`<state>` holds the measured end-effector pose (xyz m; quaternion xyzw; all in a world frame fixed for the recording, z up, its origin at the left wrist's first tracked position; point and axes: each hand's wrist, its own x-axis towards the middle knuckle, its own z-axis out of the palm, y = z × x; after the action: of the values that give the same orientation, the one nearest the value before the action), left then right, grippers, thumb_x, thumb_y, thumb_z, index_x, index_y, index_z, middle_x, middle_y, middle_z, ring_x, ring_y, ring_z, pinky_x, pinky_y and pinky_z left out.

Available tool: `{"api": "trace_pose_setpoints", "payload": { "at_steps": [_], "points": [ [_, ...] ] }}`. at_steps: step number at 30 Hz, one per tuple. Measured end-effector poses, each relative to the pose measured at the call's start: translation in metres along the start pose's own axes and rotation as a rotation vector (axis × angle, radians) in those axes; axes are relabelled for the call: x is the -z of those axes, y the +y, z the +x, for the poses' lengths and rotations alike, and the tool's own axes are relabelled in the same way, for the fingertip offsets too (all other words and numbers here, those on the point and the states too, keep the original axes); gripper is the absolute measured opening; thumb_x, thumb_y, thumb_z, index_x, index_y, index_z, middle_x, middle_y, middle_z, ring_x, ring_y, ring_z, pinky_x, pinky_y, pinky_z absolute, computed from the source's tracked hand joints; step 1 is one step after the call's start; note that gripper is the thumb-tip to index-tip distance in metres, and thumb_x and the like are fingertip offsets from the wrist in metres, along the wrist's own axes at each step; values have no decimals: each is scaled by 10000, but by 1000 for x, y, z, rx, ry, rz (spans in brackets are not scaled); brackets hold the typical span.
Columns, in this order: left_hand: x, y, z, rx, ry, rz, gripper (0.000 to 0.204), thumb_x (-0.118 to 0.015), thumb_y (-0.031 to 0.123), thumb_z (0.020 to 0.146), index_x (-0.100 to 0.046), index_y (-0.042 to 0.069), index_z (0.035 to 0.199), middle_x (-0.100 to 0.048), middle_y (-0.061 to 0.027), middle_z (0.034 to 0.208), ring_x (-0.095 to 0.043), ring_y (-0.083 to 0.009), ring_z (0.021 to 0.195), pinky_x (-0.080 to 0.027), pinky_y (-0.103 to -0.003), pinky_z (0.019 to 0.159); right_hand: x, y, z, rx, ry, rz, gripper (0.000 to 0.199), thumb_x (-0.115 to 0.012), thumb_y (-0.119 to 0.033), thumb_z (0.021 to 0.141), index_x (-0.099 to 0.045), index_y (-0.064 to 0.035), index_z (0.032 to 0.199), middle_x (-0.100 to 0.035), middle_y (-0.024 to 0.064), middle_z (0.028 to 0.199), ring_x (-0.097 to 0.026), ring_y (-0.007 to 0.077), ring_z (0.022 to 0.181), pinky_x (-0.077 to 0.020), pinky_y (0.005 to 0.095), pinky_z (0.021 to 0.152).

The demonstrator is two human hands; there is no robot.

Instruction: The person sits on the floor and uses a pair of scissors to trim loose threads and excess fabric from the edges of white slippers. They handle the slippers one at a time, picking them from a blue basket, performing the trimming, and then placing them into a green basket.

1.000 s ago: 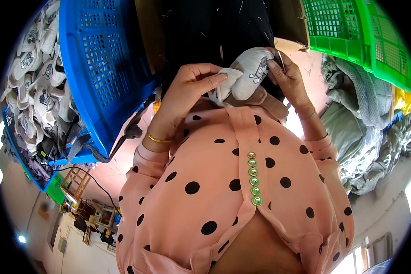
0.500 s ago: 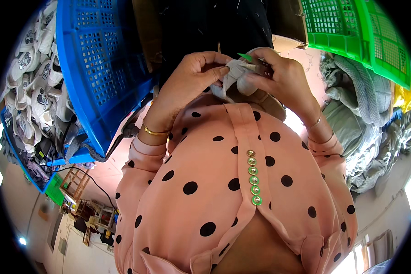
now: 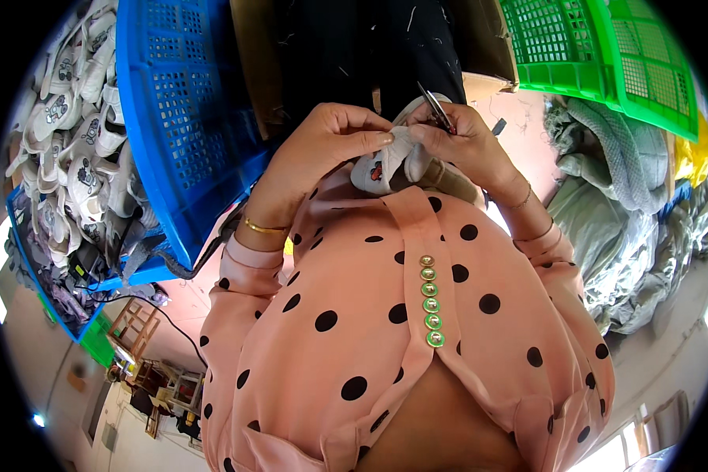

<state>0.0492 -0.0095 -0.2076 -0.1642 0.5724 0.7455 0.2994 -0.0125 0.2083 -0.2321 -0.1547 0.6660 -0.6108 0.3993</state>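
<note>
In my lap I hold a small whitish cloth shoe (image 3: 372,175) with a little orange-and-dark motif. My left hand (image 3: 334,141) is closed, with thumb and forefinger pinching the shoe's edge. My right hand (image 3: 468,141) is closed around thread snips (image 3: 435,108), their slim metal blades pointing up and away from me. The right thumb and fingers also press against the shoe. A second pale shoe part with a tan sole (image 3: 455,185) sits under the right hand. The snips' handle is mostly hidden in the palm.
At left stands a blue plastic crate (image 3: 185,141), beside a heap of whitish printed shoes (image 3: 82,145). A green crate (image 3: 562,67) is at the far right, above grey quilted cloth and plastic bags (image 3: 606,228). Cardboard (image 3: 488,47) flanks my dark trousers, which have loose threads on them.
The snips have turned so their blades now show above the right hand. The shoe has tilted, bringing its motif into view, and the left fingers have shifted along its edge.
</note>
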Motion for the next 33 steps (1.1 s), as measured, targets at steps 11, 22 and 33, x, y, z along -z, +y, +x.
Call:
{"api": "trace_pose_setpoints", "payload": {
  "at_steps": [11,22,33],
  "points": [
    [-6,-4,-1,-21,57,-55,241,-697,145,875,-709,-22,1048,-695,-78,882,-639,-111,813,-505,-212,789,21,-12,-21,512,203,-1231,432,-638,-508,841,-537,-90,813,-562,38,586,-587,223,518,-460,323,465],
    [-9,-2,-6,4,69,-89,250,-680,120,883,-691,-29,1083,-703,-89,913,-657,-116,830,-512,-217,805,16,-20,-15,565,140,-1409,424,-611,-502,863,-542,-98,752,-535,21,539,-579,203,504,-443,308,448],
    [-7,-4,-6,15,46,-118,220,-631,94,912,-674,-17,1097,-702,-69,959,-664,-121,858,-526,-249,823,21,-21,-12,513,75,-1389,430,-620,-509,852,-553,-94,763,-551,29,534,-598,215,506,-456,314,453]
  ]
}}
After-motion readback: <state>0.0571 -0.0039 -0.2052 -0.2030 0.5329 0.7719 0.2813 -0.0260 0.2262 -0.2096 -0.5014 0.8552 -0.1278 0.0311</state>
